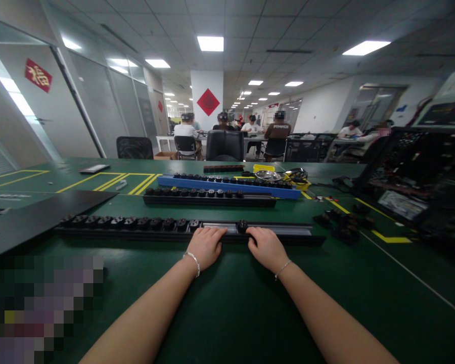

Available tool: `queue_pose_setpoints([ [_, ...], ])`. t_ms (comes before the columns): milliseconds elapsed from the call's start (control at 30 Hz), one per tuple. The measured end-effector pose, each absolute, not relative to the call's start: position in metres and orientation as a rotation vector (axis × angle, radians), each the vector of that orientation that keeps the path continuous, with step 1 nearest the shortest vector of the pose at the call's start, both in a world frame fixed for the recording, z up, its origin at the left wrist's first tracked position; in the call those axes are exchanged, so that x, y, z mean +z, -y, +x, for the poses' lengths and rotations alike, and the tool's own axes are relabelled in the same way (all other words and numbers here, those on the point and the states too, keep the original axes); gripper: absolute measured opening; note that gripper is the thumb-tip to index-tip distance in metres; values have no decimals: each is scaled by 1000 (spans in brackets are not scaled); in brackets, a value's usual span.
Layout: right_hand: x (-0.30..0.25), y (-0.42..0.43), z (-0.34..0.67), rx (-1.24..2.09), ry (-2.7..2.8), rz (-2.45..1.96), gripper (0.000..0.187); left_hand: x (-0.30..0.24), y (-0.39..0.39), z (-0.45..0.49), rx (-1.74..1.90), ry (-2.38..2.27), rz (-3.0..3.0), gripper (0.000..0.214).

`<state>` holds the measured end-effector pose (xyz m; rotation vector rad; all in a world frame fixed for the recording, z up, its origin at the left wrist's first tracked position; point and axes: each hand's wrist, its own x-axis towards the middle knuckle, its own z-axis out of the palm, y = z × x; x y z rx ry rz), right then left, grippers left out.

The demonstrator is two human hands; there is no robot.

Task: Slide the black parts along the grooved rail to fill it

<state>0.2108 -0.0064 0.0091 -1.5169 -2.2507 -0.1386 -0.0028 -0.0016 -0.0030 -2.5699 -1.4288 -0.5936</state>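
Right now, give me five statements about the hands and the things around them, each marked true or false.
1. The right hand is beside a lone black module. True.
2. The left hand rests on the blue rail. False: the left hand is at the long black rail.
3. A bracelet is on each wrist. True.
4. Loose black parts lie by the long black rail's left end. False: the loose black parts lie near its right end.
5. A gap separates the lone black module from the row of black modules. True.

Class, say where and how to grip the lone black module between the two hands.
Probably best to pinch the lone black module by its left and right sides, coming from above: it stands above the rail, with bare channel to either side. The right hand is nearer.
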Motion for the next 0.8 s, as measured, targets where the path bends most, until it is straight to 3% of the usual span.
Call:
queue_pose_setpoints([
  [800, 10, 5, 219, -190, 2117, -1558, 19, -3, 1, -2, -580, 1429, -2562, 45],
])
